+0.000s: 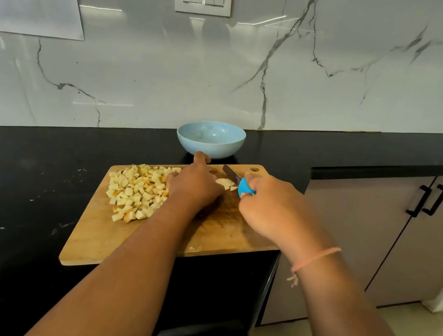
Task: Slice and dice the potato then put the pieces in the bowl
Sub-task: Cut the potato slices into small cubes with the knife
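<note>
Black counter (pixel 18 191), wooden board (pixel 112 243): left hand (pixel 196 185) steadying last pale potato piece (pixel 224 182), fingers hidden; right hand (pixel 269 206) clamped round blue-handled knife (pixel 244 187); diced cubes (pixel 136 191) heaped aside.

Under the fingers (pixel 201 159), the pale rectangular wooden cutting board (pixel 101 238) looks matt and knife-scored. Beyond them, the round pale-blue bowl (pixel 209 148) is smooth, the polished black stone counter (pixel 20 176) glossy.

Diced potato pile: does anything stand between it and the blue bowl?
Nothing visible does. The bowl sits just past the cutting board; the left hand and knife lie right of the pile.
</note>
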Tool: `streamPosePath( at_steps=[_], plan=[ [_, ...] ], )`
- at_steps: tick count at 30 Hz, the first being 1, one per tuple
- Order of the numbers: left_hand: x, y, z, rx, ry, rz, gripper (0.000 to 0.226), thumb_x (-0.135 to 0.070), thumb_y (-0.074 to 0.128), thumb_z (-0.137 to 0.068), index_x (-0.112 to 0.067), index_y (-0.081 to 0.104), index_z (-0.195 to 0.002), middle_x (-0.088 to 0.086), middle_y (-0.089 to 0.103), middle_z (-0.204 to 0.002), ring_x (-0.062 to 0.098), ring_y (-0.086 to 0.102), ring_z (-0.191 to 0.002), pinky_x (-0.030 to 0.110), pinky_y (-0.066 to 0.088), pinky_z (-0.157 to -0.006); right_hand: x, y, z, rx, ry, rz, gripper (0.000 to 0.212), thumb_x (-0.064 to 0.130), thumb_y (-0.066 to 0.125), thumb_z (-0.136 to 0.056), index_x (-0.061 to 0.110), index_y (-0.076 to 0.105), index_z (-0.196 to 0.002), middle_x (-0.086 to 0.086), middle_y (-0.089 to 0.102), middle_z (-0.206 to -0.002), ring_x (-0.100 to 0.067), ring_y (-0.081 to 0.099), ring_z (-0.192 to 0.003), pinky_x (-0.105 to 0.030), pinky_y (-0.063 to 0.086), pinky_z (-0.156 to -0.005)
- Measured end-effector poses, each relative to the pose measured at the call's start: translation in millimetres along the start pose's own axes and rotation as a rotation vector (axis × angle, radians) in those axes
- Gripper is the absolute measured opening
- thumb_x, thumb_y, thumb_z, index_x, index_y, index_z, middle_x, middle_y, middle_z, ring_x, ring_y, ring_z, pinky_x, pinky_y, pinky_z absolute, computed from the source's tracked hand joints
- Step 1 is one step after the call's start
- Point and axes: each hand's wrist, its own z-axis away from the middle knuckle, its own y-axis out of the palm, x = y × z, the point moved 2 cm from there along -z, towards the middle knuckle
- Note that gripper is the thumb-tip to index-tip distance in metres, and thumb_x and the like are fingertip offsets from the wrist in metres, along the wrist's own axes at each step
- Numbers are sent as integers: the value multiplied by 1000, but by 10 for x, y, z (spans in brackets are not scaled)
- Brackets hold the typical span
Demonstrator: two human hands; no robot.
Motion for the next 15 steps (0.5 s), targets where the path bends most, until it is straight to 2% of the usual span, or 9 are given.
streamPosePath(
  at_steps=[2, 4, 6, 11, 13, 15],
  plan=[
    [-7, 1, 8, -4, -9, -5, 60, -24, 64, -84, -23, 32, -135, -6, 65, -110, 16, 55, -113, 45, 29, -108, 9, 73, -72, 13, 1, -7, 42, 21, 43, -95, 22, 47, -136, -2, 57, -110, -15, 47, -87, -29, 44, -79],
    [-3, 3, 16, -6, -9, -10, 60, -23, 64, -84, -23, 32, -135, -6, 65, -111, 17, 55, -115, 45, 29, -109, -11, 152, -100, 58, 13, -19, 47, 22, 43, -95, 24, 41, -142, 3, 52, -98, -16, 51, -90, -28, 45, -79],
    [6, 1, 18, -9, -7, -7, 59, -22, 63, -84, -22, 32, -134, -5, 65, -110, 18, 55, -114, 46, 29, -109, -46, 182, -62, 82, 20, -27, 53, 22, 42, -96, 28, 31, -147, 3, 51, -100, -15, 52, -93, -27, 46, -82],
    [-2, 4, 19, -13, 11, 1, 57, -23, 62, -85, -22, 33, -134, -5, 65, -110, 18, 56, -113, 47, 28, -109, -139, 115, 261, 112, 14, -36, 58, 20, 43, -96, 32, 23, -150, 4, 50, -104, -13, 54, -94, -31, 49, -89],
    [14, 4, 14, -15, 18, 3, 56, -21, 62, -84, -22, 34, -133, -5, 65, -108, 18, 57, -112, 48, 29, -108, -144, 62, 353, 125, 18, -23, 56, 22, 43, -96, 31, 25, -149, 3, 50, -107, -14, 54, -97, -32, 49, -92],
    [33, 7, 9, -18, 26, 9, 55, -21, 62, -84, -22, 34, -131, -5, 66, -107, 18, 58, -110, 47, 33, -106, -125, -2, 359, 102, 18, -8, 50, 24, 44, -95, 28, 36, -144, 3, 52, -104, -16, 53, -98, -34, 48, -92]
  ],
)
